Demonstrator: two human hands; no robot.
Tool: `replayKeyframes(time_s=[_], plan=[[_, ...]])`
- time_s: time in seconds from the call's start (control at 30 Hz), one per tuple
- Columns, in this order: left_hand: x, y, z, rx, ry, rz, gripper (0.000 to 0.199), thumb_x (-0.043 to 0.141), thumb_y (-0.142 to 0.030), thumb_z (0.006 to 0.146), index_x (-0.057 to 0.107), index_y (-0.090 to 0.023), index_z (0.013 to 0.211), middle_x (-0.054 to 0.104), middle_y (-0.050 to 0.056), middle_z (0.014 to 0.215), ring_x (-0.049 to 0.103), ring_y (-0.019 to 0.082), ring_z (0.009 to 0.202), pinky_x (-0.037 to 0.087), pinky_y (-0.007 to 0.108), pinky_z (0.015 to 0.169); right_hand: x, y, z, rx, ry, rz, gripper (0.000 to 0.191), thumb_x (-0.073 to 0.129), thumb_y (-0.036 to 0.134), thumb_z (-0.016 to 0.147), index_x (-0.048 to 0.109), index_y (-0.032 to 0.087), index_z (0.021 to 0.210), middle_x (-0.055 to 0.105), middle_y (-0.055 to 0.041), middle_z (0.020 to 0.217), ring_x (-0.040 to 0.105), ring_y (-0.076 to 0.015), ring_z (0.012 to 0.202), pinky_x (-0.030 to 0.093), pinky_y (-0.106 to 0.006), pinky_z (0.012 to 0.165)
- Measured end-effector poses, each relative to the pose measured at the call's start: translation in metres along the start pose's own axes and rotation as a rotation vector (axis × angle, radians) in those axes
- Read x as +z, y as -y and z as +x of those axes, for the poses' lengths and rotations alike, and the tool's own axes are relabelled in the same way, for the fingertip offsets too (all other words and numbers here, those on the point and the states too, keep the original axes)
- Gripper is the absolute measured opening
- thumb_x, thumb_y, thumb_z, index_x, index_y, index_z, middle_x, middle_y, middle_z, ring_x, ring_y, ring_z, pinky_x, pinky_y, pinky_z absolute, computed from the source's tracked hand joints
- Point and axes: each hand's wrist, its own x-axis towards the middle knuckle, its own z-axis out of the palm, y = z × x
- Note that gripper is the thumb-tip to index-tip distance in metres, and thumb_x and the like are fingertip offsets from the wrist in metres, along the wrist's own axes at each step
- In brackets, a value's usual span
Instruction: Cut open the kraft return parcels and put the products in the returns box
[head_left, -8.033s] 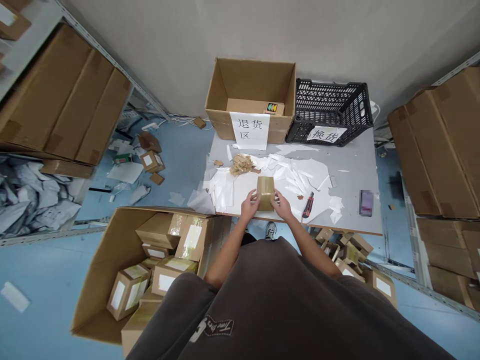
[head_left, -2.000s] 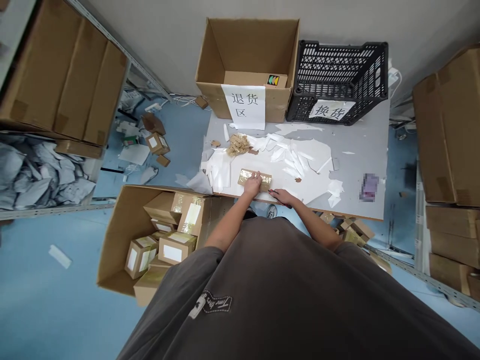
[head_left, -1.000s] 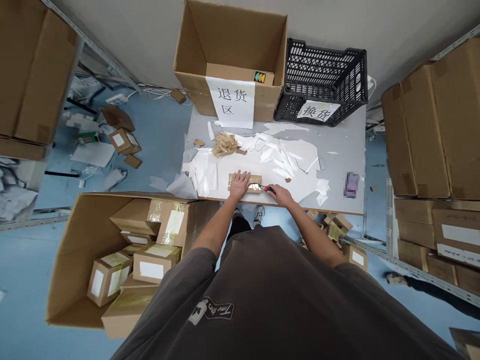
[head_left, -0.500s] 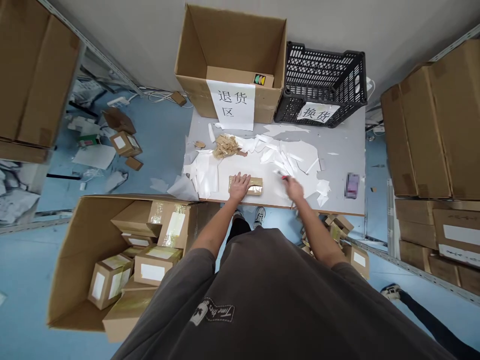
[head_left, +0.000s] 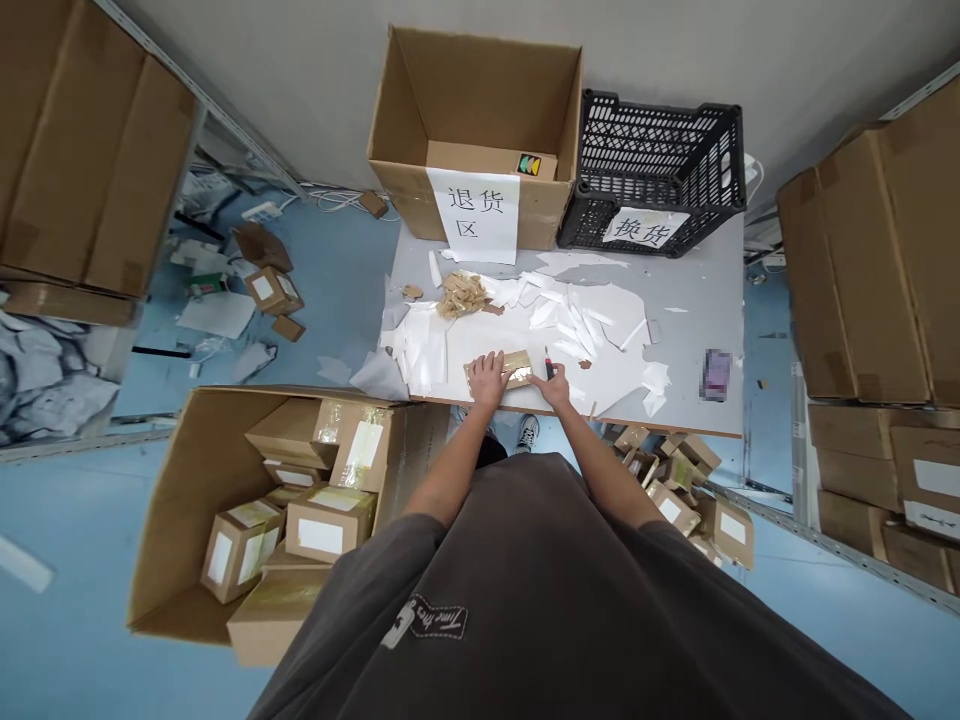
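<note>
A small taped box (head_left: pixel 519 374) lies near the front edge of the surface (head_left: pixel 701 300) beneath my spread left hand (head_left: pixel 488 380); my right hand (head_left: pixel 555 387) curls around a red-and-black cutter (head_left: pixel 549 368) just beside it. A carton (head_left: pixel 544 220) and black crate (head_left: pixel 585 222) line the back edge.

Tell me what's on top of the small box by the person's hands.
The left hand rests on the box, with shiny tape showing beside it. What lies under that hand is covered. The right hand, holding a cutter, is at the box's right end.
</note>
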Motion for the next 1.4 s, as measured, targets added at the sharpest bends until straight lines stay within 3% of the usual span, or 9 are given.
replayKeyframes(time_s=[0.17,0.37,0.53,0.63,0.83,1.03,1.17,1.27,1.4], plan=[[0.005,-0.012,-0.036,-0.153,-0.038,-0.052,0.06,0.043,-0.037,0.112,0.046,-0.018,0.169,0.055,0.021,0.167,0.055,0.04,0.144,0.047,0.056,0.116,0.001,0.045,0.03,-0.043,-0.091,-0.064,0.071,0.077,0.064,0.09,0.049,0.021,0.138,0.077,-0.0156,0.123,0.074,-0.0332,0.111,0.056,-0.037,0.09],[0.0,-0.019,-0.057,-0.125,0.071,-0.051,0.063,0.053,-0.039,0.108,0.046,-0.016,0.166,0.042,0.024,0.175,0.058,0.042,0.14,0.054,0.055,0.108,0.002,0.096,0.052,-0.097,-0.018,-0.154,0.068,0.075,0.056,0.099,0.047,0.014,0.145,0.076,-0.0167,0.127,0.067,-0.0267,0.107,0.053,-0.034,0.092],[-0.034,0.01,-0.031,0.413,0.267,0.041,0.06,0.063,-0.013,0.093,0.061,-0.027,0.152,0.043,0.01,0.177,0.031,0.034,0.165,0.044,0.05,0.123,-0.012,0.049,0.021,-0.06,0.032,-0.045,0.07,0.082,0.057,0.086,0.051,0.02,0.136,0.075,-0.0151,0.132,0.07,-0.0289,0.113,0.054,-0.034,0.092],[-0.045,0.02,-0.014,0.553,0.391,0.109,0.063,0.061,-0.009,0.091,0.063,-0.031,0.149,0.052,0.008,0.169,0.032,0.033,0.164,0.044,0.05,0.122,-0.002,0.008,-0.012,0.027,0.084,0.014,0.066,0.083,0.057,0.08,0.052,0.023,0.126,0.075,-0.0131,0.127,0.073,-0.03,0.112,0.056,-0.034,0.09],[-0.043,0.01,0.001,0.552,0.369,0.096,0.042,0.069,-0.016,0.089,0.075,-0.025,0.13,0.068,0.019,0.138,0.051,0.037,0.144,0.038,0.052,0.123,0.026,-0.004,-0.019,0.107,-0.05,0.082,0.059,0.078,0.062,0.079,0.052,0.026,0.117,0.076,-0.0123,0.117,0.073,-0.0324,0.111,0.057,-0.037,0.088],[-0.026,0.003,-0.01,0.353,0.249,0.097,0.05,0.073,-0.022,0.09,0.068,-0.021,0.139,0.053,0.016,0.168,0.039,0.038,0.161,0.032,0.057,0.131,0.015,0.031,0.021,-0.009,-0.033,0.007,0.056,0.081,0.057,0.081,0.051,0.027,0.118,0.077,-0.0097,0.112,0.074,-0.0316,0.107,0.057,-0.038,0.09],[-0.019,0.002,-0.012,0.255,0.26,0.059,0.061,0.079,-0.02,0.086,0.064,-0.018,0.145,0.051,0.018,0.171,0.038,0.037,0.165,0.031,0.053,0.133,-0.004,0.034,0.018,-0.066,0.069,0.026,0.045,0.069,0.058,0.095,0.048,0.027,0.121,0.076,-0.0061,0.1,0.075,-0.0277,0.092,0.059,-0.036,0.081],[-0.018,-0.001,-0.008,0.228,0.269,0.058,0.076,0.084,-0.021,0.083,0.058,-0.012,0.154,0.059,0.023,0.163,0.041,0.038,0.163,0.034,0.052,0.131,-0.023,0.018,0.0,-0.117,0.244,0.114,0.033,0.051,0.058,0.107,0.048,0.028,0.121,0.069,0.003,0.078,0.07,-0.0215,0.065,0.058,-0.031,0.068],[-0.018,-0.004,-0.003,0.227,0.26,0.088,0.086,0.089,-0.024,0.079,0.056,-0.01,0.157,0.064,0.026,0.156,0.044,0.04,0.161,0.034,0.052,0.128,-0.04,-0.004,-0.023,-0.18,0.42,0.025,0.024,0.049,0.051,0.11,0.054,0.027,0.105,0.068,0.0056,0.071,0.063,-0.0165,0.054,0.054,-0.026,0.062]])
